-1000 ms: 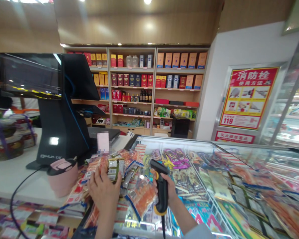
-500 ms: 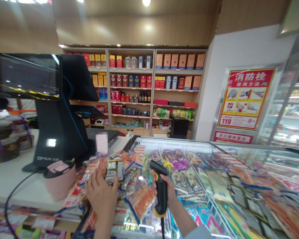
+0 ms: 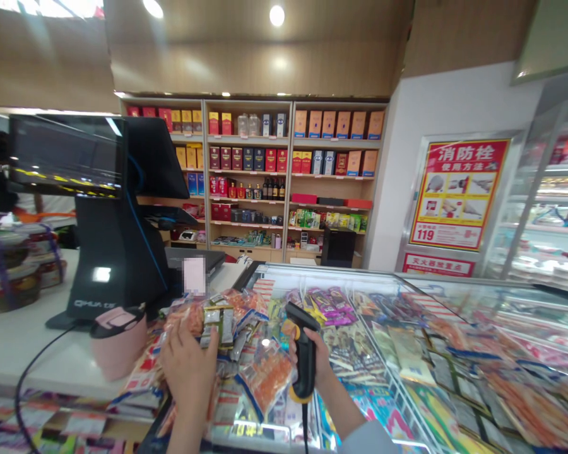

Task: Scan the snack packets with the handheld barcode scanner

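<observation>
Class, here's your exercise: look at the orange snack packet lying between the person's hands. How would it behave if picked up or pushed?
The orange snack packet would probably flop rather than stay stiff, since its thin wrapper looks bent over lumpy contents. It likely feels light for its size. Resting on other glossy packets, it may slide easily when pushed.

pos terminal on counter, left of display freezer; packets on freezer lid; shelves behind.
</observation>
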Available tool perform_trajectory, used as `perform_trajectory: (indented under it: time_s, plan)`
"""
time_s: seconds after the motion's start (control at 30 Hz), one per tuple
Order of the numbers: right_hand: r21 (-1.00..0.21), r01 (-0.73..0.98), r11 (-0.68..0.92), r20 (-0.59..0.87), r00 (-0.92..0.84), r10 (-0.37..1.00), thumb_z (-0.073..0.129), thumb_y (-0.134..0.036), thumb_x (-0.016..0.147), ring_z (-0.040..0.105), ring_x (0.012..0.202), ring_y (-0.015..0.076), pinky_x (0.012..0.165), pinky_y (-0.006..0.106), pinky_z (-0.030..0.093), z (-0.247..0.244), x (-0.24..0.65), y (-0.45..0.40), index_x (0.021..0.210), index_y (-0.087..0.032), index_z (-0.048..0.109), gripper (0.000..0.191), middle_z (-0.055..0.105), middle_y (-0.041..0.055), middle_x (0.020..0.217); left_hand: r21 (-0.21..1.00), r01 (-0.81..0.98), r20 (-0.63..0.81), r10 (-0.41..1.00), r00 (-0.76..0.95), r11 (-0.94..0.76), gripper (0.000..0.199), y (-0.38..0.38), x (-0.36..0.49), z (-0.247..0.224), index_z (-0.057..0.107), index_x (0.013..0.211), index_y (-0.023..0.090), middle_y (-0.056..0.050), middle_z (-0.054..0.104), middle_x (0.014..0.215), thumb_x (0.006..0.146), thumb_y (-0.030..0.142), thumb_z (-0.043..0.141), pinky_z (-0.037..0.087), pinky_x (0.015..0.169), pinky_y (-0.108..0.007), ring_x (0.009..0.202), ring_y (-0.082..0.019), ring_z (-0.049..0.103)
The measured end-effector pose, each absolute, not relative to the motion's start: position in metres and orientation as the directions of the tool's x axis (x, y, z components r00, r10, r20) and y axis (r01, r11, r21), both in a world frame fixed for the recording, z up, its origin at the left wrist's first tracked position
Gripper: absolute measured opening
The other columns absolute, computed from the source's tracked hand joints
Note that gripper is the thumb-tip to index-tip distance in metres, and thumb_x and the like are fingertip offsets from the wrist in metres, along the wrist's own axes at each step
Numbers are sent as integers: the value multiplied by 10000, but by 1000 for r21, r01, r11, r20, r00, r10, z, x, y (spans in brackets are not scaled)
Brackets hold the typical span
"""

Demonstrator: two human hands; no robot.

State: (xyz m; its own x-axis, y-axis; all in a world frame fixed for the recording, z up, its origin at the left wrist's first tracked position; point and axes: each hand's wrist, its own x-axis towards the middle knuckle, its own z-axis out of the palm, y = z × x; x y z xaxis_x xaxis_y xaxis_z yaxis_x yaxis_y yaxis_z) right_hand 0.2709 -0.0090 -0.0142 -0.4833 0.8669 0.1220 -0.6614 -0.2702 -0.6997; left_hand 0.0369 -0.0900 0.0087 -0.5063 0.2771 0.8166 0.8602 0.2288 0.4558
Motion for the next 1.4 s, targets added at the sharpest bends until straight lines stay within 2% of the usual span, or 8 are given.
perform_trajectory:
  time_s: [0.3, 0.47, 0.77, 0.9, 1.13, 1.4]
  plan:
    - [-716, -693, -84, 292, -406, 866, 681, -445, 690, 478, 410, 91, 351, 191, 406, 44, 321, -29, 763, -168, 616, 294, 569, -15, 567, 457, 886, 845, 270, -461, 82, 625, -104, 56, 54, 458, 1304, 32, -248, 501, 1331, 875, 485, 420, 305, 1104, -506, 1303, -341, 424]
    - [-743, -668, 23, 331, -337, 882, 635, -418, 716, 480, 436, 101, 371, 200, 405, 64, 377, -47, 791, -170, 608, 260, 553, -6, 579, 467, 882, 845, 327, -423, -68, 596, -91, 119, 63, 470, 1276, 36, -245, 510, 1322, 870, 473, 462, 301, 1103, -506, 1300, -337, 423]
    - [-790, -578, 206, 327, -114, 938, 590, -393, 722, 471, 454, 104, 385, 204, 394, 71, 497, -84, 823, -181, 605, 235, 526, -9, 595, 407, 808, 871, 448, -202, -427, 536, -67, 249, 65, 442, 1296, 77, -228, 485, 1359, 881, 410, 511, 318, 1098, -497, 1316, -317, 416]
    - [-797, -533, 283, 321, 23, 947, 576, -396, 723, 469, 453, 113, 381, 214, 390, 67, 551, -96, 822, -207, 582, 214, 519, -16, 593, 390, 760, 873, 471, -125, -521, 517, -59, 288, 62, 441, 1286, 93, -214, 486, 1354, 885, 411, 512, 329, 1093, -499, 1305, -319, 426]
    - [-793, -518, 321, 273, 168, 947, 580, -441, 707, 541, 505, 163, 396, 260, 441, 38, 620, -108, 818, -229, 547, 242, 527, -5, 605, 346, 662, 851, 520, 78, -665, 509, -36, 364, 37, 403, 1318, 111, -203, 499, 1338, 889, 364, 509, 360, 1086, -484, 1299, -299, 435]
    - [-780, -505, 369, 238, 305, 922, 621, -452, 687, 490, 442, 119, 374, 228, 411, -16, 659, -110, 792, -209, 572, 269, 521, -24, 585, 325, 565, 661, 610, 438, -758, 531, -9, 440, -15, 388, 1341, 152, -192, 465, 1398, 837, 244, 528, 383, 1088, -480, 1337, -281, 432]
